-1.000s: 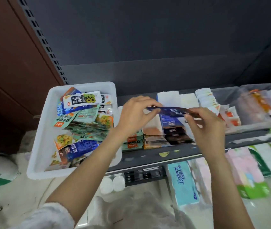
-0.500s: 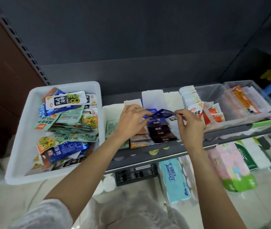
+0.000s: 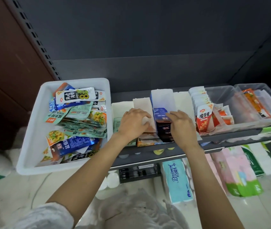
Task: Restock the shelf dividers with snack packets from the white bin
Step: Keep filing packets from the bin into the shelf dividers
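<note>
**Dark blue packet goes down into its lane**

Held up between both hands a second ago, the dark blue packet (image 3: 160,113) now sits low in its shelf divider (image 3: 163,98), at the back of the dark stack. That lane is one packet fuller. Right hand (image 3: 182,128) rests its fingers on the packet's right edge, loosely curled; whether this grip pinches is unclear. Left hand (image 3: 132,123) lies flat on the neighbouring orange stack (image 3: 145,139), holding nothing. White bin (image 3: 32,129), at the shelf's left end, remains well stocked.

Glossy foil packets (image 3: 75,142), plastic bin (image 3: 30,146)
</note>
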The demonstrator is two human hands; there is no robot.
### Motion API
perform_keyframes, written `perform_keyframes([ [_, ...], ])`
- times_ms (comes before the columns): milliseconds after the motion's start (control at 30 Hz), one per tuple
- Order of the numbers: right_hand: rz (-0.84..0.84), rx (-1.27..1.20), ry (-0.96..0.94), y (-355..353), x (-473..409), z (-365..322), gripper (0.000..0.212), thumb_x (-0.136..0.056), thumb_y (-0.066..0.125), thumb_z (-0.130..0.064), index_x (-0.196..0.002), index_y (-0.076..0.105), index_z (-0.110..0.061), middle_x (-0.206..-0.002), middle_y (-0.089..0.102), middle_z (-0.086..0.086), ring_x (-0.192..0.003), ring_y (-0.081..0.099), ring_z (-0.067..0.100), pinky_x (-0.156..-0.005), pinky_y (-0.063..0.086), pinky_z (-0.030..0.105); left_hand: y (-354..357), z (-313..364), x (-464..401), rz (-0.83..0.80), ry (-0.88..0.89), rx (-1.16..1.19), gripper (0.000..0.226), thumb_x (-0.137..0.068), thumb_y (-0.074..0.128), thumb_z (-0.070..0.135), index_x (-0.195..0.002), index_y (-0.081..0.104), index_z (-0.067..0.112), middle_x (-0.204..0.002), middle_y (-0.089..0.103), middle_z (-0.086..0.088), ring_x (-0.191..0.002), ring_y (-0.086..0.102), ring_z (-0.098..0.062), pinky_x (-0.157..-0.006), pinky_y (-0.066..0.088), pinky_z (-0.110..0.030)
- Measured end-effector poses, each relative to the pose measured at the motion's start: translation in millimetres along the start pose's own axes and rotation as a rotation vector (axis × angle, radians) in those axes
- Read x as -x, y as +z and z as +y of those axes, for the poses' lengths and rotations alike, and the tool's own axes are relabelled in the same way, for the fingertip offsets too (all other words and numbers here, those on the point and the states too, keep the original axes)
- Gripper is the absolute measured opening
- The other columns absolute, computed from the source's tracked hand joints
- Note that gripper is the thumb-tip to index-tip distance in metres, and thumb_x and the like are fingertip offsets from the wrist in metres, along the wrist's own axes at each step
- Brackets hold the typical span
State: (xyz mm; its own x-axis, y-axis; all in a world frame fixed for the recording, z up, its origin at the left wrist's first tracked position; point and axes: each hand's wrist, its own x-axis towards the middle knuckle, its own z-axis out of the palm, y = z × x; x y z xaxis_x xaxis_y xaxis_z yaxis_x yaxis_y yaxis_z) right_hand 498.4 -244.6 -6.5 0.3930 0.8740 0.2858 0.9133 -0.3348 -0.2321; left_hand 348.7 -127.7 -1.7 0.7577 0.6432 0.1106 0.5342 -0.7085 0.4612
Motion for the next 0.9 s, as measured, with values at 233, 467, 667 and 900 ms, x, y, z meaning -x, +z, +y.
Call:
perform_keyframes([
  [233, -0.053, -0.43, -0.19, -13, 4, -113, 0.026, -0.09, 0.052, -0.008, -0.109, 0.067, -0.017, -0.101, 0.071, 0.001, -0.087, 0.065, 0.017, -0.073, 0.054, 0.032, -43, -82, 84, 0.394, -0.264, 0.029, 0.012, -0.087, 0.06, 0.029, -0.081, 0.058, 0.019, -0.071, 0.065, 0.005, -0.06, 0.059, -0.014, -0.052, 0.047, -0.026],
  [467, -0.402, -0.212, -0.477, 60, -21, -208, 0.025, -0.094, 0.05, -0.015, -0.113, 0.065, -0.018, -0.105, 0.067, 0.003, -0.091, 0.064, 0.024, -0.071, 0.053, 0.035, -57, -166, 141, 0.146, -0.603, -0.205, 0.039, -0.075, 0.073, 0.04, -0.105, 0.064, 0.018, -0.104, 0.065, -0.007, -0.102, 0.056, -0.031, -0.083, 0.046, -0.04],
  [667, -0.523, 0.123, -0.704, 102, -24, -245, 0.051, -0.082, 0.068, -0.031, -0.128, 0.051, -0.016, -0.119, 0.051, 0.01, -0.11, 0.049, 0.028, -0.091, 0.04, 0.038, -64, -176, 150, -0.143, -0.617, -0.309, 0.066, -0.068, 0.071, 0.056, -0.127, 0.051, 0.033, -0.13, 0.049, 0.002, -0.122, 0.038, -0.023, -0.097, 0.034, -0.036],
  [900, -0.164, -0.21, -0.649, 93, -22, -252, 0.005, -0.081, 0.069, -0.013, -0.084, 0.066, -0.009, -0.078, 0.065, 0.003, -0.068, 0.062, 0.019, -0.058, 0.048, 0.028, -88, -177, 160, 0.445, -0.51, -0.002, 0.033, -0.08, 0.063, 0.045, -0.105, 0.067, 0.023, -0.108, 0.065, 0.004, -0.098, 0.057, -0.019, -0.082, 0.045, -0.031],
])
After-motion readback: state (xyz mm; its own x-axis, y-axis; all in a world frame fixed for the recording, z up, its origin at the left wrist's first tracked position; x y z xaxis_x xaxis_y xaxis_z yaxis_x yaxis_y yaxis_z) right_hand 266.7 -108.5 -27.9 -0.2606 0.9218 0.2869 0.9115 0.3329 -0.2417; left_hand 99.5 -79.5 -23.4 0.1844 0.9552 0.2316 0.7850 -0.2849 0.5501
